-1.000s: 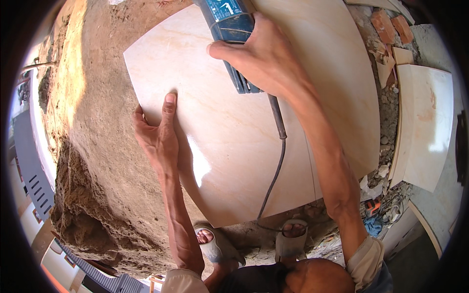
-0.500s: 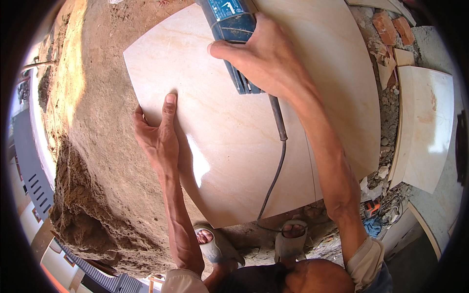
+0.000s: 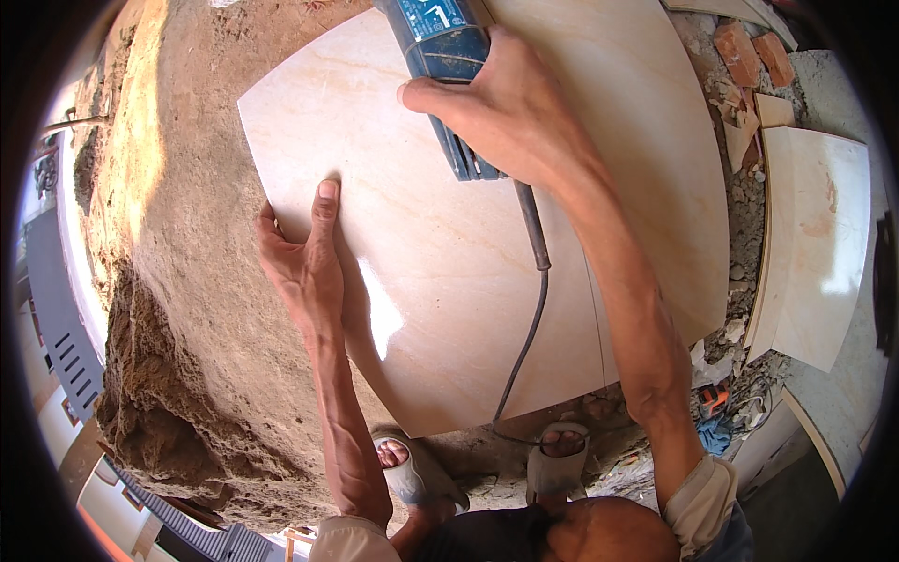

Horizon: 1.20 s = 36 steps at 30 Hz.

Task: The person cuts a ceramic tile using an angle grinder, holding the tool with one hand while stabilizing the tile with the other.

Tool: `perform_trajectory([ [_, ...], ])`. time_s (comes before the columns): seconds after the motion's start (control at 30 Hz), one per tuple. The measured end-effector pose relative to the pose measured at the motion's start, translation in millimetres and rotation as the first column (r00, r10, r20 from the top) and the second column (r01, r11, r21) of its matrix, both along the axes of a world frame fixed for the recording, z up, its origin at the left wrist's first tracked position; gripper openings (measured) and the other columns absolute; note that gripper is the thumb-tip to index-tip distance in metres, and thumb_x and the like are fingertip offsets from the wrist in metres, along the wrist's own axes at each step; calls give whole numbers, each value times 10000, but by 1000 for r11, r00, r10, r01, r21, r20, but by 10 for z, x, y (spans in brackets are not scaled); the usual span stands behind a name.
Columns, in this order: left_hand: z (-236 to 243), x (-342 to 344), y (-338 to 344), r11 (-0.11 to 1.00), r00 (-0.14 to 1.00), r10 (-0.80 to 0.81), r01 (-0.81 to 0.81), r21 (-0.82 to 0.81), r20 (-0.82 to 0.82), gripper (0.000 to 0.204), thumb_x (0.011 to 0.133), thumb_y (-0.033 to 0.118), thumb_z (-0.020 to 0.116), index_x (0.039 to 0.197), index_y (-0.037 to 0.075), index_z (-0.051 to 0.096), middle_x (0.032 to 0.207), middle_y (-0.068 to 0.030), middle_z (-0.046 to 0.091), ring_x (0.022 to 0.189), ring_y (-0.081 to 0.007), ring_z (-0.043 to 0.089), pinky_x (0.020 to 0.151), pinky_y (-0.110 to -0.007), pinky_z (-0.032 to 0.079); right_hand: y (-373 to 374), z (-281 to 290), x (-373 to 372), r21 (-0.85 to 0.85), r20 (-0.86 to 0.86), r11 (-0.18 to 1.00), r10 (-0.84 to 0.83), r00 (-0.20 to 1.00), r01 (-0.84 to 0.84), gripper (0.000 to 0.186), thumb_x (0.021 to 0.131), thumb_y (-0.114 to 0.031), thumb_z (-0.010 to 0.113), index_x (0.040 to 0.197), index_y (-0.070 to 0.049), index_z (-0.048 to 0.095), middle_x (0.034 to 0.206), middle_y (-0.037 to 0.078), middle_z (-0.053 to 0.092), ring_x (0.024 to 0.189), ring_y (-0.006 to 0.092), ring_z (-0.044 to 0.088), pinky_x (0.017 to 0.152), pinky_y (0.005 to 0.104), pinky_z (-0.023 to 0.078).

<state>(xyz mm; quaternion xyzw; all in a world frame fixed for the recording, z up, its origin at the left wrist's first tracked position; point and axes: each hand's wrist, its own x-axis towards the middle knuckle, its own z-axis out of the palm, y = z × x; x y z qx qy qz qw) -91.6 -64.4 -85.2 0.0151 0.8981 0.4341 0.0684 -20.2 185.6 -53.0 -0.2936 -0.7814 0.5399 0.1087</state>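
Note:
Beneath my hands lies a large glossy cream tile (image 3: 449,281) with faint tan veins. My left hand (image 3: 302,258) grips its left edge, thumb flat on top and the fingers curled at the rim, partly hidden. Wrapped round the body of a blue corded angle grinder (image 3: 442,47) is my right hand (image 3: 515,112). The grinder's front end runs past the top of the picture, so its disc is hidden. Its black cord (image 3: 536,323) trails over the tile toward my feet. A thin dark straight line (image 3: 596,314) runs along the tile beside my right forearm.
My sandalled feet (image 3: 421,473) stand at the tile's near edge, close to the cord. Bare earth (image 3: 206,197) drops off roughly at the lower left. Rightward are broken bricks (image 3: 738,54), rubble, cut tile pieces (image 3: 817,225), an orange-and-black object (image 3: 713,401) and blue cloth (image 3: 714,436).

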Motion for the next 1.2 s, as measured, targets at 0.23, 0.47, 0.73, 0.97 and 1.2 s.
perform_trajectory([
  [0.23,11,11,12,1000,1000,-2,2,20,11,973,874,527,970,1412,-181,574,1110,-372,767,1024,-450,806,875,-589,683,15,10,-12,-45,30,999,-4,1000,5,294,790,-305,831,739,-64,671,685,145,705,602,248,718,597,408,595],
  [0.47,30,25,31,1000,1000,1,-1,21,3,987,872,538,968,1413,-185,572,1114,-370,765,1031,-451,804,878,-592,685,3,38,-14,-49,38,999,-13,999,15,311,789,-312,834,741,-54,668,719,163,720,642,263,735,630,419,604],
  [0.73,-32,-15,-26,1000,1000,-21,21,-7,-9,1024,863,607,947,1413,-175,580,1128,-355,762,1061,-462,793,900,-622,674,14,87,-11,-57,88,998,-5,996,10,343,797,-333,846,742,-41,674,736,173,733,652,264,744,645,423,608],
  [0.97,-66,-24,-52,999,1000,-6,6,-35,-13,1020,857,635,939,1391,-161,593,1108,-334,767,1036,-443,795,897,-631,668,24,12,33,-41,60,999,7,998,-5,349,810,-344,835,774,-28,691,741,179,739,657,276,742,666,424,613],
  [1.2,-64,-3,-35,999,999,-31,31,-16,-23,1033,858,651,933,1388,-168,591,1103,-322,768,1041,-433,793,901,-627,666,36,493,57,-158,212,987,63,975,-29,332,908,-325,770,978,-3,725,817,144,753,742,256,743,727,430,612],
])
